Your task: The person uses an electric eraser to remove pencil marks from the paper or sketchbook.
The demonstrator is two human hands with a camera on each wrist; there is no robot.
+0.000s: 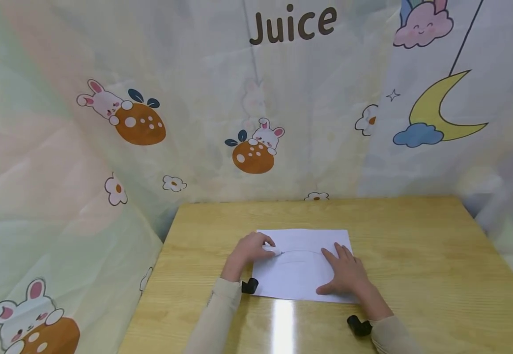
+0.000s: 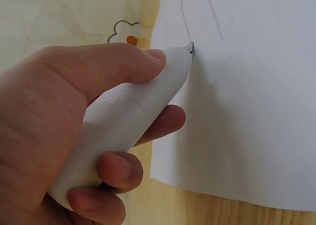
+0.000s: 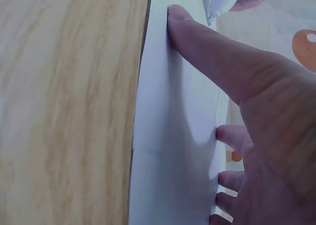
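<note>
My left hand (image 1: 248, 248) grips a white correction pen (image 2: 126, 114) with a rounded body and a small metal tip. Its tip touches a sheet of white paper (image 1: 289, 282) near the sheet's left side, at the end of a thin, faint curved line. A shorter faint line lies just below that one. On the right part of the sheet, my right hand (image 1: 347, 270) rests with fingers and thumb spread, pressing the paper against the table. In the right wrist view the thumb (image 3: 212, 47) lies along the sheet's near edge, and the pen (image 3: 223, 4) shows beyond it.
The sheet lies on a light wooden table (image 1: 415, 255). Behind and to the left hangs a printed cloth (image 1: 203, 98) with bunnies, flowers and a moon. Black wrist-camera mounts (image 1: 359, 326) show at both wrists. Light reflects off the table's front.
</note>
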